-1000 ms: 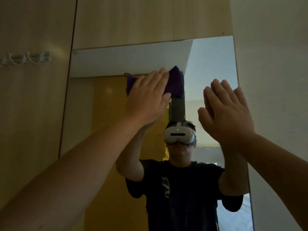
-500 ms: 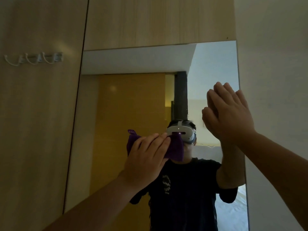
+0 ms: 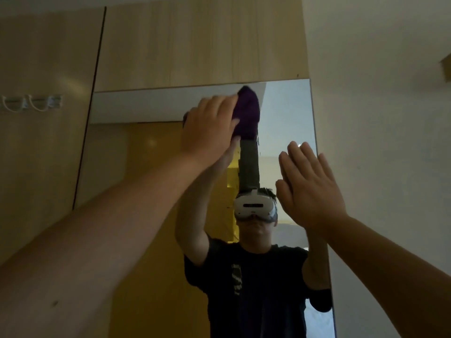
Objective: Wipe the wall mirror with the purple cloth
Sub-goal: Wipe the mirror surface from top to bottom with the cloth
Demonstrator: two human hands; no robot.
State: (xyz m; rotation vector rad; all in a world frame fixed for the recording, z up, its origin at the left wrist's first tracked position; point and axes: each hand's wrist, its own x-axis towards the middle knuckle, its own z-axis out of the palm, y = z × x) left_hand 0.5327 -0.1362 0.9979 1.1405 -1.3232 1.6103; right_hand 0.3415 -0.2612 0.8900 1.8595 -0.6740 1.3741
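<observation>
The tall wall mirror (image 3: 136,167) is set into a wood-panelled wall straight ahead. My left hand (image 3: 210,128) presses the purple cloth (image 3: 247,113) flat against the glass near the mirror's top edge, fingers stretched over the cloth. The cloth bunches out past my fingertips to the right. My right hand (image 3: 310,189) is held up with straight fingers at the mirror's right side, palm toward the glass; contact with the glass cannot be told. The mirror reflects a person in a headset and black shirt.
A row of white wall hooks (image 3: 31,103) is fixed on the wood panel to the left. A plain white wall (image 3: 378,142) juts out along the mirror's right edge. Wood panelling (image 3: 195,45) runs above the mirror.
My left hand has swept the cloth up from the mirror's middle to its top edge, after a downward stroke. The right hand stays about where it was.
</observation>
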